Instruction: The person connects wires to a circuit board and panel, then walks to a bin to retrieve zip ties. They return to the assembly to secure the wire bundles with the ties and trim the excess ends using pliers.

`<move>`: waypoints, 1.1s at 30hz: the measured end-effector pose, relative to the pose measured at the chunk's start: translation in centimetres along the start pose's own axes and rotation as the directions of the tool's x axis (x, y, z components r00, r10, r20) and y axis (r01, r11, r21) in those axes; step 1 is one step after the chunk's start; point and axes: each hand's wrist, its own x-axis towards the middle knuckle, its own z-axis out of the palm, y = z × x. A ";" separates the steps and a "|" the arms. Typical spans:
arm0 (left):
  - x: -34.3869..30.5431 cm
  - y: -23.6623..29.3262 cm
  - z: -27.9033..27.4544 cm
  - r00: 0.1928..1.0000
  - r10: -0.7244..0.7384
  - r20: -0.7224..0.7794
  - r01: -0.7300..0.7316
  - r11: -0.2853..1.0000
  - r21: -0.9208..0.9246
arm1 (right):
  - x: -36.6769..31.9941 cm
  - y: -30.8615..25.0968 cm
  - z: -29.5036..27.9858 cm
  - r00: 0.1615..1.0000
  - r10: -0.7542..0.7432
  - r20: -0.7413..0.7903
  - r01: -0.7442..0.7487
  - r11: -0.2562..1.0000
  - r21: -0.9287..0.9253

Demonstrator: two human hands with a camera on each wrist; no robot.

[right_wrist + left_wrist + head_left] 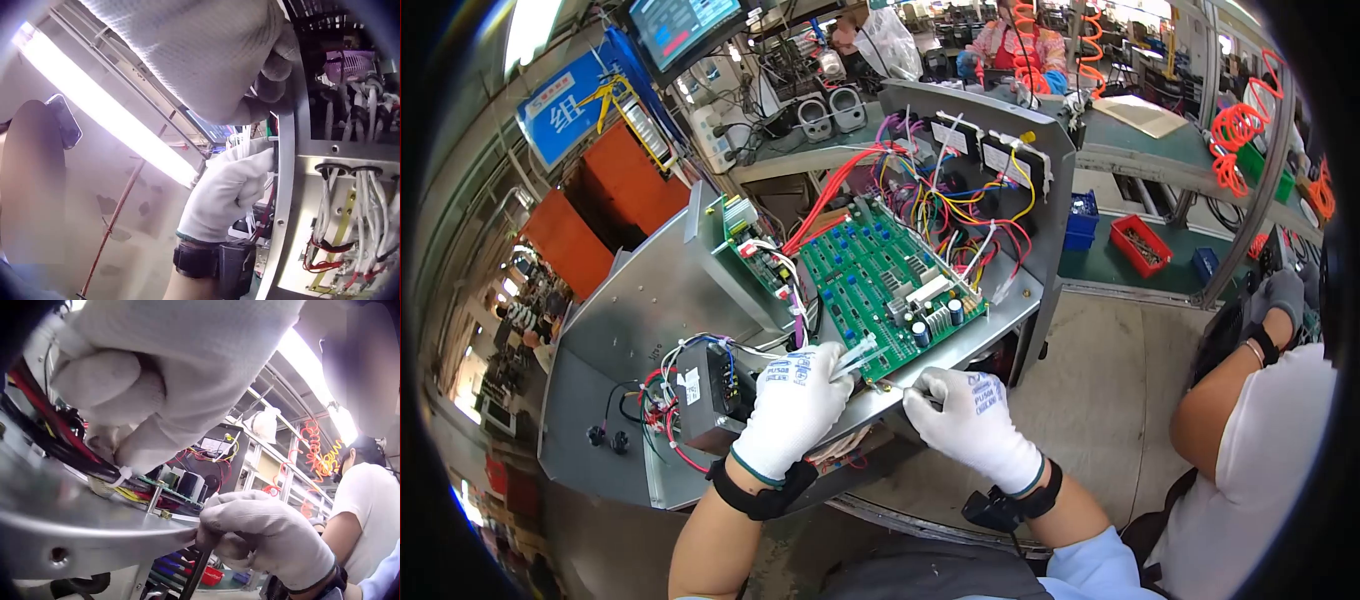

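Observation:
My gloved left hand holds several white cable ties, their ends fanning over the near corner of a green circuit board. In the left wrist view, its curled fingers hang close over a black and red wire bundle. My gloved right hand is curled at the front metal edge of an open chassis. Its fingertips pinch the end of a thin light-coloured piece beside a small brass fitting. What that piece is, I cannot tell.
A black terminal box with loose wires sits left of my left hand. Coloured wires fill the back of the chassis. Farther right stand a red parts bin and a blue bin. Another person is close on my right.

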 end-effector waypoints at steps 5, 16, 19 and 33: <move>-0.1 -0.3 0.2 0.999 0.037 -0.011 -0.037 0.999 0.028 | -0.1 0.2 0.7 1.000 -0.004 -0.024 0.005 0.999 0.036; 0.0 0.0 -0.9 0.995 0.095 -0.002 -0.095 0.995 -0.021 | 0.4 -1.8 -0.4 0.998 -0.036 0.043 0.038 0.999 -0.037; -1.0 1.9 -2.8 0.998 0.044 0.044 -0.028 0.952 -0.306 | 0.4 -1.9 0.1 0.993 -0.112 0.038 0.112 0.994 -0.018; -2.5 0.5 -0.8 0.989 0.001 0.149 0.065 0.897 -0.438 | 0.5 -0.5 -1.0 0.950 -0.161 0.267 0.133 0.984 0.120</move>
